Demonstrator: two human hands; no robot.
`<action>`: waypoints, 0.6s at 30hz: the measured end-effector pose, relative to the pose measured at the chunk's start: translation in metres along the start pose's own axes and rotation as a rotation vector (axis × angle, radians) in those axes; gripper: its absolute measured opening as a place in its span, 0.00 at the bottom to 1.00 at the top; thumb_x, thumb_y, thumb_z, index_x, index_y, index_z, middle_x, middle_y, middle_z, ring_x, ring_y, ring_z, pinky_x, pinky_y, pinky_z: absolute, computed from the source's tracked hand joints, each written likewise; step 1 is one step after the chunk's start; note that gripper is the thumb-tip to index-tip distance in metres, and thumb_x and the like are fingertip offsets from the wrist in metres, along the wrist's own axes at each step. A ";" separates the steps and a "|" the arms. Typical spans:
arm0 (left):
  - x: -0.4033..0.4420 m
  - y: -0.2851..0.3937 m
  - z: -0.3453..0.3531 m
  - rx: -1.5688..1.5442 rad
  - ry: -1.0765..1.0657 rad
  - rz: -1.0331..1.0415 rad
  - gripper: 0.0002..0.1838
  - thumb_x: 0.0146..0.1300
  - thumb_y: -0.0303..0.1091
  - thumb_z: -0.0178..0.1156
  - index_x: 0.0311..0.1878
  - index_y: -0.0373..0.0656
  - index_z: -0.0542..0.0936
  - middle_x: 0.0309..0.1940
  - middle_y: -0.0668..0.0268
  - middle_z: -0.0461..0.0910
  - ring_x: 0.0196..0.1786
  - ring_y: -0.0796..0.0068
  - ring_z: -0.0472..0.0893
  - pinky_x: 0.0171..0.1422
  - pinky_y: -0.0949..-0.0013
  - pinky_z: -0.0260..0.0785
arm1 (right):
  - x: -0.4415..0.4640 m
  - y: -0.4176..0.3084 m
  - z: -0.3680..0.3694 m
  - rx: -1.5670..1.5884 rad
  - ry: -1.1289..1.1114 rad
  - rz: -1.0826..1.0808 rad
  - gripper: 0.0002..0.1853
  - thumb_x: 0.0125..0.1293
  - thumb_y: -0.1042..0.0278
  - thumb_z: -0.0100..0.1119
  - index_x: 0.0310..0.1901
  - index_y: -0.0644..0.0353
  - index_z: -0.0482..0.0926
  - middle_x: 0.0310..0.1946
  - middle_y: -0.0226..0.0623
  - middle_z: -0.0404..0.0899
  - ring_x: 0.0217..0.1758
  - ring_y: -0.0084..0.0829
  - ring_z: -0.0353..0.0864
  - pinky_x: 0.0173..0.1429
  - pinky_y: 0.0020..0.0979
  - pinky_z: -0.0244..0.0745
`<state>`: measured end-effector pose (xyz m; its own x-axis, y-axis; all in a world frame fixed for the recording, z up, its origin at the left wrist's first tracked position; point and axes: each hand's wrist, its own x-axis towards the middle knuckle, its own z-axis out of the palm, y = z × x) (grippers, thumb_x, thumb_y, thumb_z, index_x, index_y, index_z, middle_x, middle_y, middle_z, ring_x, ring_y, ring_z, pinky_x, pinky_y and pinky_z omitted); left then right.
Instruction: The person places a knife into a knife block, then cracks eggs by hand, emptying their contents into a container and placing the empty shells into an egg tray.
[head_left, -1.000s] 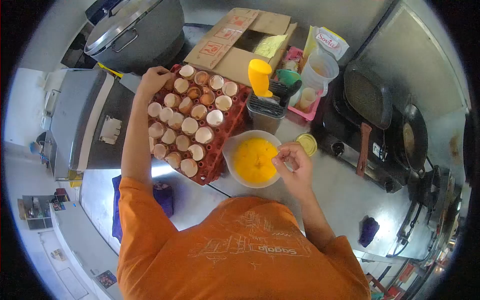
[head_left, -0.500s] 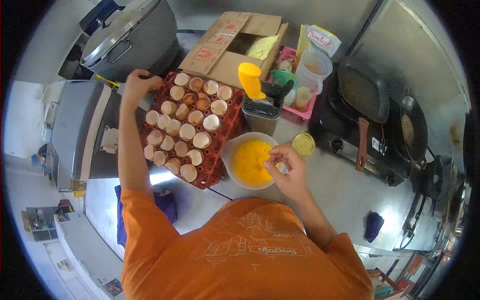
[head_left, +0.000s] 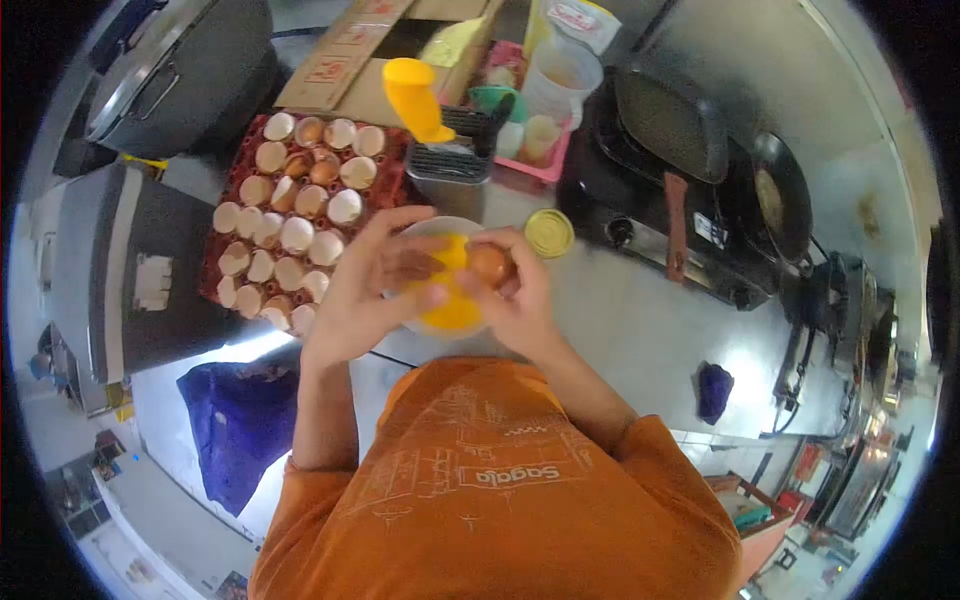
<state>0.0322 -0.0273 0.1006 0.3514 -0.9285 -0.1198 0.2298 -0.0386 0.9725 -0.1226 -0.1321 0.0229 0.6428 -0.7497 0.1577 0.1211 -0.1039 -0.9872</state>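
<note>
My right hand (head_left: 522,305) grips a brown egg (head_left: 489,265) over the right side of a white bowl (head_left: 452,224). Yellow beaten-looking egg (head_left: 452,312) lies in the bowl, partly hidden by both hands. Facing it from the left, my left hand (head_left: 365,295) is blurred by motion, its fingers apart and nothing seen in them. Whether it touches the bowl I cannot tell. Left of the bowl, a red egg tray (head_left: 222,185) carries rows of empty opened shells (head_left: 297,234) and a few brown pieces (head_left: 322,168) near its far side.
Behind the bowl stands a dark container (head_left: 447,165) with a yellow-handled tool (head_left: 414,100). A gold lid (head_left: 549,233) lies to the right, near a black stove (head_left: 625,205) with pans (head_left: 672,125). A cardboard box (head_left: 340,60) and large pot (head_left: 190,85) sit at the back. Purple cloth (head_left: 235,425) lies front left.
My left hand has come from the tray's far left corner to the bowl. A brown egg now shows in my right hand. The whole view has shifted, moving things left and up.
</note>
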 end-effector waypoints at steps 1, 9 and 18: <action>0.001 -0.014 0.002 -0.009 -0.012 0.000 0.28 0.58 0.25 0.70 0.62 0.38 0.72 0.48 0.59 0.82 0.46 0.73 0.83 0.53 0.70 0.76 | -0.003 0.004 -0.009 -0.012 0.009 0.002 0.20 0.61 0.69 0.72 0.53 0.61 0.77 0.48 0.45 0.78 0.46 0.36 0.81 0.49 0.30 0.77; 0.009 -0.092 0.007 0.974 0.154 0.408 0.17 0.57 0.27 0.67 0.51 0.43 0.81 0.42 0.55 0.81 0.44 0.50 0.83 0.47 0.54 0.78 | -0.020 0.013 -0.038 -0.827 -0.353 -0.356 0.16 0.65 0.64 0.68 0.51 0.59 0.77 0.48 0.42 0.72 0.41 0.42 0.83 0.42 0.38 0.84; 0.009 -0.094 0.009 1.035 0.191 0.415 0.14 0.59 0.26 0.66 0.49 0.42 0.81 0.41 0.57 0.82 0.43 0.52 0.83 0.47 0.56 0.78 | -0.019 0.001 -0.034 -0.935 -0.367 -0.327 0.17 0.63 0.62 0.69 0.50 0.57 0.78 0.48 0.42 0.72 0.42 0.42 0.83 0.41 0.40 0.83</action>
<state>0.0052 -0.0351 0.0097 0.3787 -0.8727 0.3082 -0.7676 -0.1101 0.6314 -0.1610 -0.1401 0.0185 0.8926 -0.3665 0.2625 -0.2010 -0.8447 -0.4961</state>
